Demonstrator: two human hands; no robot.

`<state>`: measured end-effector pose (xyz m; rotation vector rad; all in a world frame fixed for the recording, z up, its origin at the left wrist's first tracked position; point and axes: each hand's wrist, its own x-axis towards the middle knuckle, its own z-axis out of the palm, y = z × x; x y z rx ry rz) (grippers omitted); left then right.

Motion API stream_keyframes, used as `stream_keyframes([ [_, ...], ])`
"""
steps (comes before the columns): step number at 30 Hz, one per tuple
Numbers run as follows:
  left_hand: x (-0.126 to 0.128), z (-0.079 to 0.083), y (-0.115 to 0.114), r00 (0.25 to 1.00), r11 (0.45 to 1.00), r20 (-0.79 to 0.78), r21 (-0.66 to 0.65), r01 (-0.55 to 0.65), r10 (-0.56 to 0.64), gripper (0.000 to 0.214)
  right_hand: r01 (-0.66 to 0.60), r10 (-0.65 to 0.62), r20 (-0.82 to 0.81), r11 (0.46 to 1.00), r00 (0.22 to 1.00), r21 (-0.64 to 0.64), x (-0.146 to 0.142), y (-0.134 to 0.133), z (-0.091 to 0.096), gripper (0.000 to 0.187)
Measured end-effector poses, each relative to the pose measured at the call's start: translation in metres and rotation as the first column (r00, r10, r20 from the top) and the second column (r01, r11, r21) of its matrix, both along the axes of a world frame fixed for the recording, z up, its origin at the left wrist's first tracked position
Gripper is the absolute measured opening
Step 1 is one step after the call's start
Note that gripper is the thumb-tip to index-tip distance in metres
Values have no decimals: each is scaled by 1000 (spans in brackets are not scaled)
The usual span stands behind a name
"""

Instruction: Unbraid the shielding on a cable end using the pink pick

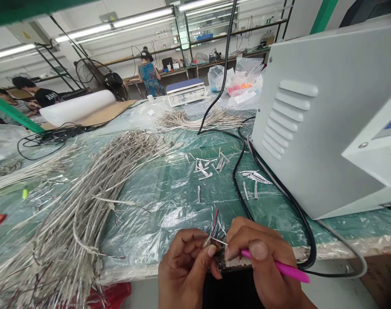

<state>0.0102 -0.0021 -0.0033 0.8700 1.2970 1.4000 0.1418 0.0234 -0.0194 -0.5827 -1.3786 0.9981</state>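
Observation:
My left hand (189, 262) is closed, pinching the braided end of a thin cable (207, 241) between thumb and fingers. Red, black and pale wires (215, 221) fan upward out of that end. In my right hand (263, 257) is a pink-handled tool (287, 271), its handle running back under the thumb. A thin, light-coloured shaft or wire stretches from the right fingertips to the cable end; which of the two it is, I cannot tell. Both hands are close together at the table's front edge. To their left lies a large bundle of braided cables (95, 184).
Foil-like scraps (203, 167) lie on the plastic-covered table (169, 193). A grey machine housing (298, 111) stands at right, with black cords (237, 171) beside it. Farther back are more cables (198, 119), a scale (186, 92) and plastic bags (243, 81). Several people work beyond.

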Motion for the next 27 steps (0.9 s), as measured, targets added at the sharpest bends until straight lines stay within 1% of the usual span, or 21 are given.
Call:
stream_keyframes([
  [10, 1, 0, 0, 1000, 1000, 0, 8, -7, 7, 14, 17, -17, -19, 1000, 1000, -2, -2, 1, -2, 37],
  [17, 1, 1, 0, 1000, 1000, -19, 8, -6, 6, 13, 10, -10, -2, 1000, 1000, -2, 0, 1, 0, 37],
  [27, 0, 1, 0, 999, 1000, -30, 2, 12, -12, 14, 55, -55, 16, 998, 998, 21, -3, 0, -1, 35],
])
